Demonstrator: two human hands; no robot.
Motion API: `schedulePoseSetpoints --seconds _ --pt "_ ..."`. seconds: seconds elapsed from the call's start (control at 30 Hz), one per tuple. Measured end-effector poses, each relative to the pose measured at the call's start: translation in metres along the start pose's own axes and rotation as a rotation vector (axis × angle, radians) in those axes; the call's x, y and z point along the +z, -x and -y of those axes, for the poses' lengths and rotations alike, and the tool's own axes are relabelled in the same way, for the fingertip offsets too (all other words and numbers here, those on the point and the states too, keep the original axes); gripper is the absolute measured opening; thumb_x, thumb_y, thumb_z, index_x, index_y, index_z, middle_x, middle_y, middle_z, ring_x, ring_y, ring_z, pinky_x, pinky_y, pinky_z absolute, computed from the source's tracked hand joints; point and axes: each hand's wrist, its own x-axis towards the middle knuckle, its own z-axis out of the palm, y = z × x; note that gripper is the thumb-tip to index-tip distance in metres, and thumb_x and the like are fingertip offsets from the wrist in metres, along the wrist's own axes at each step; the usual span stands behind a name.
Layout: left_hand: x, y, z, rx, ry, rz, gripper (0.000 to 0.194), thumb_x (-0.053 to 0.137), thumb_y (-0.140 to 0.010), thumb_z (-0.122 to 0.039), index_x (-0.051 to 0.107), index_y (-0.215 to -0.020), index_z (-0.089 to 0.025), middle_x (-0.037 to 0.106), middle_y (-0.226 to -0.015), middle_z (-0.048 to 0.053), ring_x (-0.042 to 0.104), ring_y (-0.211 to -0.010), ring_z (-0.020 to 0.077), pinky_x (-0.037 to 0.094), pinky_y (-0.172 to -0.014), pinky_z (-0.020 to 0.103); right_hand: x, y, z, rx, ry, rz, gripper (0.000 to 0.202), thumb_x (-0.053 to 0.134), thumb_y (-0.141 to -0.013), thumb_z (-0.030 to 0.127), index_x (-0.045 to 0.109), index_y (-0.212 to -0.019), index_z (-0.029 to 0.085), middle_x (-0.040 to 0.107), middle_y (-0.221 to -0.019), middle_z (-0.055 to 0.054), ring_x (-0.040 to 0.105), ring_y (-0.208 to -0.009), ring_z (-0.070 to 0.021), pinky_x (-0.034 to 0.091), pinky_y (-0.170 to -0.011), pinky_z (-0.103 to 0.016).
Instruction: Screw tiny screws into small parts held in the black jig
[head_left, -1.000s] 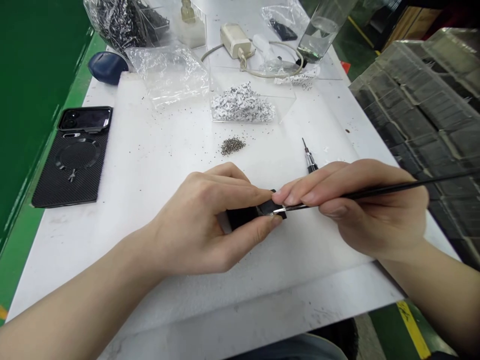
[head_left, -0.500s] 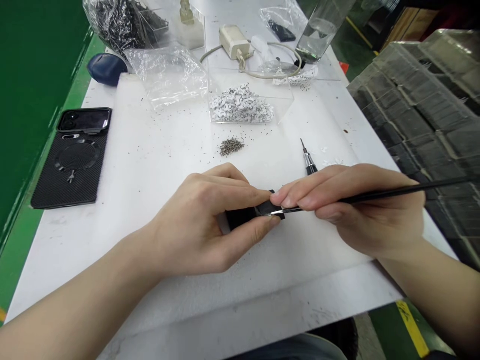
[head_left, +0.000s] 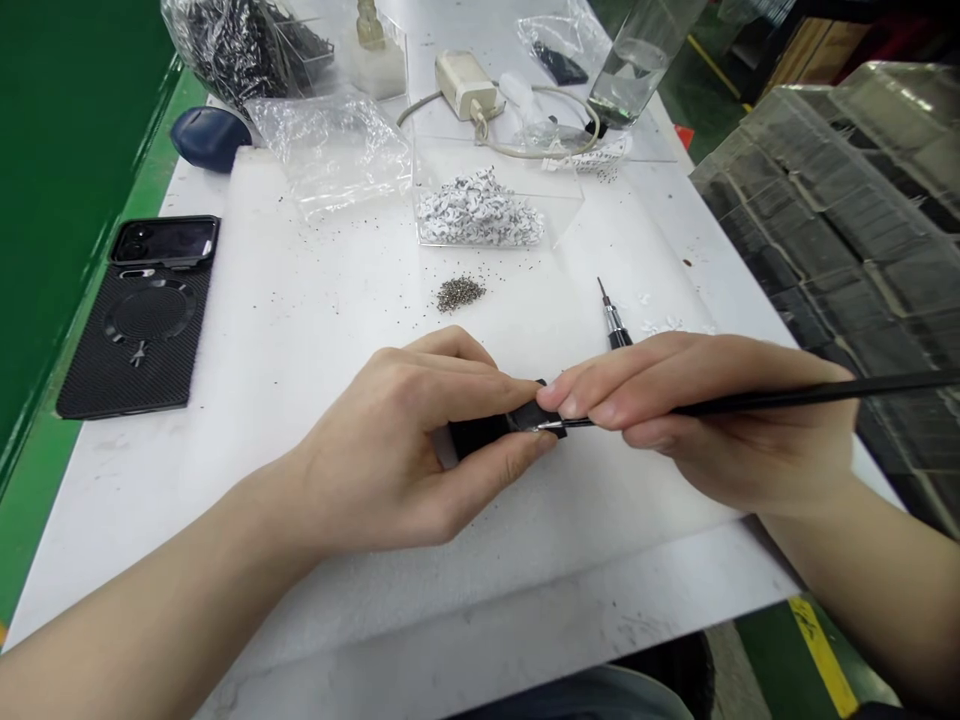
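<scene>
My left hand [head_left: 416, 430] is closed around a small black block-like part [head_left: 480, 434], pinched between thumb and fingers just above the white mat [head_left: 330, 300]. My right hand [head_left: 739, 420] grips black tweezers [head_left: 720, 403]. Their silver tips touch the near side of the part, by my left thumb. My right fingertips also rest against the part's right end. Beyond the right hand lies a precision screwdriver [head_left: 615, 322], its handle hidden behind the fingers. A little pile of tiny screws [head_left: 460, 293] is on the mat ahead of my hands.
A clear tray [head_left: 555, 225] contains small white pieces [head_left: 480, 210]. Behind it are a charger [head_left: 465, 85] with its cable and a clear plastic bag [head_left: 322, 150]. A black-cased phone [head_left: 139, 320] lies left. Stacked clear boxes [head_left: 825, 230] with dark contents stand right of the table.
The tweezers' rear end has dropped slightly, so they lie at a flatter angle. Both hands stay at the black part; the whole view has shifted a touch.
</scene>
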Motion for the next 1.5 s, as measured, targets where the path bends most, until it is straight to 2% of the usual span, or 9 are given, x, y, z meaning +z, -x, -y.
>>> schedulePoseSetpoints --seconds 0.33,0.57,0.97,1.07,1.13,1.23,1.27,1.33,1.5 --pt "-0.001 -0.001 -0.001 0.003 -0.005 0.004 0.01 0.069 -0.096 -0.016 0.076 -0.09 -0.014 0.079 -0.079 0.005 0.067 -0.071 0.0171 0.059 -0.082 0.034 -0.002 -0.013 0.018 0.009 0.129 0.061 0.023 0.075 -0.09 0.004 0.083 -0.106 0.018 0.084 -0.097 -0.007 0.083 -0.097 -0.023 0.07 -0.095 -0.034" --pt "0.0 -0.001 -0.002 -0.017 0.0 -0.004 0.01 0.07 -0.096 -0.017 0.078 -0.094 -0.021 0.078 -0.078 0.001 0.066 -0.072 0.0175 0.058 -0.079 0.033 -0.001 -0.016 0.028 0.144 0.182 0.046 0.023 0.076 -0.088 0.003 0.079 -0.099 0.023 0.083 -0.097 -0.003 0.081 -0.098 -0.0213 0.068 -0.091 -0.032" --pt "-0.001 0.001 0.0 -0.024 -0.014 0.007 0.013 0.07 -0.097 -0.017 0.081 -0.101 -0.022 0.082 -0.089 0.001 0.067 -0.081 0.0185 0.057 -0.075 0.029 -0.003 -0.011 0.014 0.083 0.178 0.032 0.029 0.079 -0.087 0.005 0.082 -0.104 0.028 0.083 -0.098 0.0 0.08 -0.093 -0.0213 0.067 -0.085 -0.032" --pt "-0.001 0.002 0.001 -0.019 -0.006 -0.006 0.017 0.07 -0.097 -0.019 0.083 -0.105 -0.025 0.084 -0.095 0.002 0.07 -0.084 0.0197 0.059 -0.076 0.03 -0.002 -0.01 0.017 0.069 0.141 -0.049 0.021 0.08 -0.089 0.011 0.083 -0.103 0.027 0.083 -0.094 -0.001 0.08 -0.086 -0.0209 0.066 -0.075 -0.032" --pt "-0.001 0.003 0.002 -0.016 -0.01 -0.021 0.019 0.071 -0.096 -0.02 0.083 -0.111 -0.023 0.085 -0.097 0.004 0.071 -0.085 0.0208 0.061 -0.076 0.03 -0.008 -0.014 0.022 0.039 0.165 -0.221 0.009 0.08 -0.092 0.021 0.084 -0.098 0.027 0.082 -0.089 -0.002 0.078 -0.075 -0.0205 0.063 -0.064 -0.033" --pt "-0.001 0.003 0.003 -0.037 -0.023 -0.029 0.024 0.072 -0.095 -0.022 0.082 -0.117 -0.017 0.085 -0.098 0.007 0.072 -0.088 0.0212 0.063 -0.072 0.03 -0.024 -0.022 0.028 0.074 0.414 -0.354 0.003 0.083 -0.091 0.026 0.085 -0.091 0.024 0.08 -0.082 -0.003 0.074 -0.072 -0.0185 0.057 -0.062 -0.032" --pt "-0.001 0.003 0.002 -0.045 -0.023 -0.028 0.026 0.072 -0.095 -0.022 0.082 -0.118 -0.016 0.085 -0.1 0.007 0.072 -0.088 0.021 0.063 -0.07 0.03 -0.029 -0.026 0.027 0.149 0.515 -0.297 0.003 0.083 -0.09 0.025 0.085 -0.092 0.024 0.08 -0.083 -0.002 0.073 -0.075 -0.017 0.054 -0.064 -0.03" --pt "-0.001 0.003 0.002 -0.053 -0.023 -0.025 0.027 0.072 -0.095 -0.021 0.082 -0.119 -0.015 0.085 -0.101 0.006 0.071 -0.088 0.0205 0.063 -0.069 0.03 -0.038 -0.03 0.022 0.157 0.555 -0.168 0.007 0.087 -0.086 0.029 0.083 -0.087 0.023 0.079 -0.078 0.0 0.068 -0.065 -0.0133 0.05 -0.056 -0.027" --pt "-0.004 0.002 0.0 -0.069 -0.042 -0.018 0.026 0.071 -0.095 -0.019 0.081 -0.118 -0.014 0.085 -0.101 0.006 0.072 -0.09 0.0198 0.064 -0.075 0.031 -0.04 -0.029 0.008 0.457 0.477 -0.089 0.017 0.073 -0.097 0.034 0.078 -0.089 0.019 0.079 -0.083 -0.002 0.074 -0.072 -0.0153 0.054 -0.059 -0.026"
